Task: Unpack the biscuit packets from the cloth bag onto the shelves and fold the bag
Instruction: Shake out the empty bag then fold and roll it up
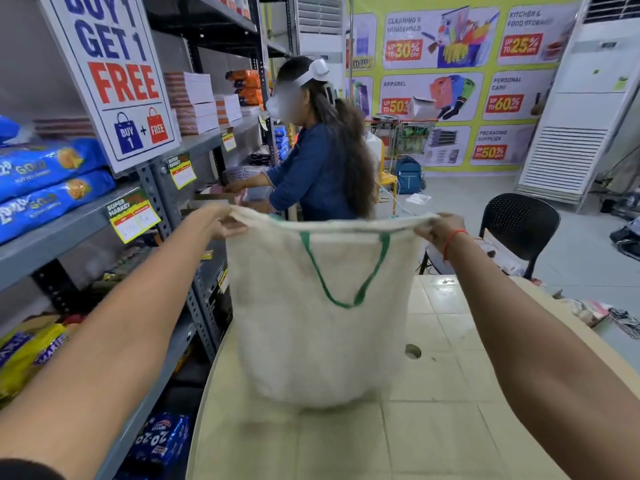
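Observation:
A cream cloth bag (294,327) with a green handle hangs flat in the air above the beige table (440,410). My left hand (227,225) grips its top left corner. My right hand (438,230), with a red thread at the wrist, grips the top right corner. The bag is stretched wide between both hands and looks limp. Blue biscuit packets (48,178) lie stacked on the grey shelf (62,233) to my left. Yellow packets (27,351) sit one shelf lower, and dark blue packets (159,441) sit near the floor.
Another person (318,161) in a blue top works at the shelves just beyond the bag. A black chair (519,223) stands right of the table. A "Buy 1 Get 1 Free" sign (110,74) hangs on the rack. Clutter lies on the floor at right.

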`<action>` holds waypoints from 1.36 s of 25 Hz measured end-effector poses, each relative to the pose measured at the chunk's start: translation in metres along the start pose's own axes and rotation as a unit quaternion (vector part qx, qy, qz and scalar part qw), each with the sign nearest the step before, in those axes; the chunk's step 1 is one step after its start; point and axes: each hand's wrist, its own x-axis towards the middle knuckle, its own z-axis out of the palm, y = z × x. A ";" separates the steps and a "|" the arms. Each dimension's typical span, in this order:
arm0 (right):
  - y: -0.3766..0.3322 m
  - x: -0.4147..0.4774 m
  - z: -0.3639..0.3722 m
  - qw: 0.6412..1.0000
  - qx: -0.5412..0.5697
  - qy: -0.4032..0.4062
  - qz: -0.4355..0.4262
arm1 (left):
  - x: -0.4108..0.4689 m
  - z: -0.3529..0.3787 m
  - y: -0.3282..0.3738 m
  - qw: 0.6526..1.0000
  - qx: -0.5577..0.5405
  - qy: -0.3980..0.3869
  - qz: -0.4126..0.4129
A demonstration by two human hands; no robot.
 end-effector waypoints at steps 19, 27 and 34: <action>0.237 -0.080 -0.058 0.924 -0.261 0.249 0.123 | -0.042 -0.076 -0.275 0.903 0.378 -0.099 -0.177; 0.285 -0.104 -0.103 0.811 -0.471 0.026 0.346 | -0.049 -0.092 -0.321 0.730 0.481 -0.314 -0.371; 0.233 -0.039 -0.059 0.914 -0.246 0.044 0.319 | 0.030 -0.118 -0.296 0.919 0.116 -0.200 -0.319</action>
